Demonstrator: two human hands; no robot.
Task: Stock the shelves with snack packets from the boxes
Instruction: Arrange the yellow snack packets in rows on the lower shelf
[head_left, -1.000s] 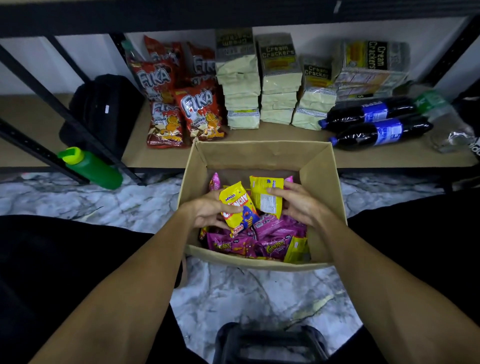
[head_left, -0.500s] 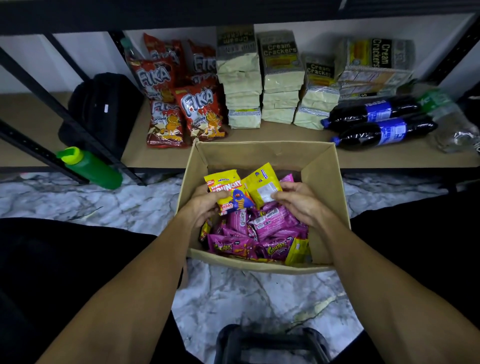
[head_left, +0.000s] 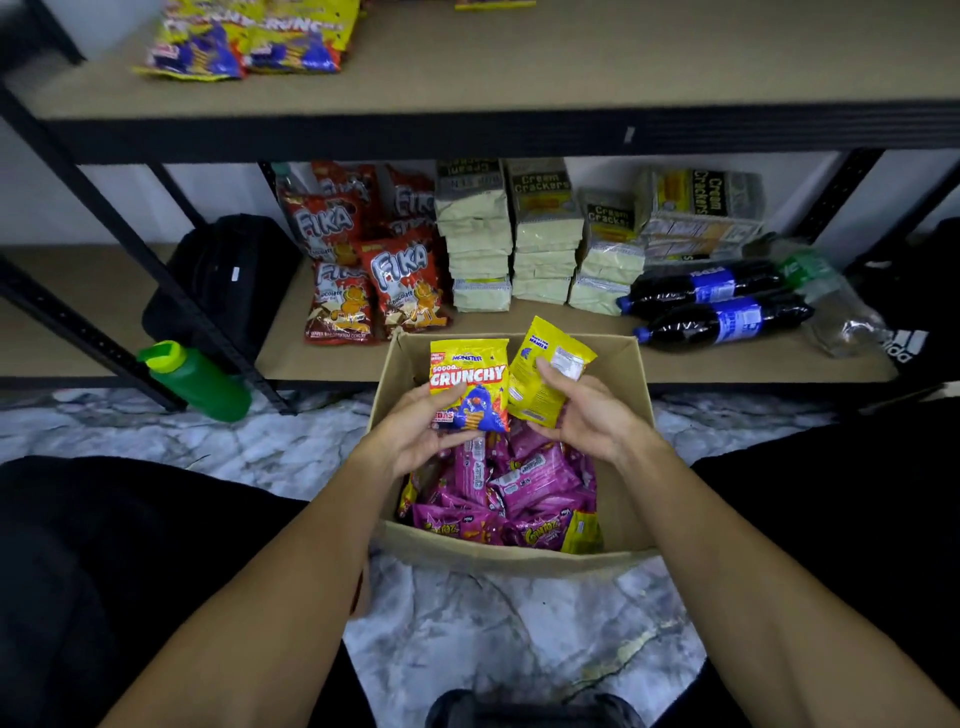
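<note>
Left hand grips Crunchy packet; right hand grips second yellow packet, back showing. Both just lifted from box, now at its 12 o'clock rim. Likely bound: upper shelf, matching packets at 11 o'clock.

I hold the Crunchy packet front up beside a yellow packet, back showing, above the open box of purple packets. Matching packets lie on the top shelf.

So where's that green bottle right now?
Head view, left side: the green bottle sits on the marble floor beside the rack's black brace, below the black bag.
</note>
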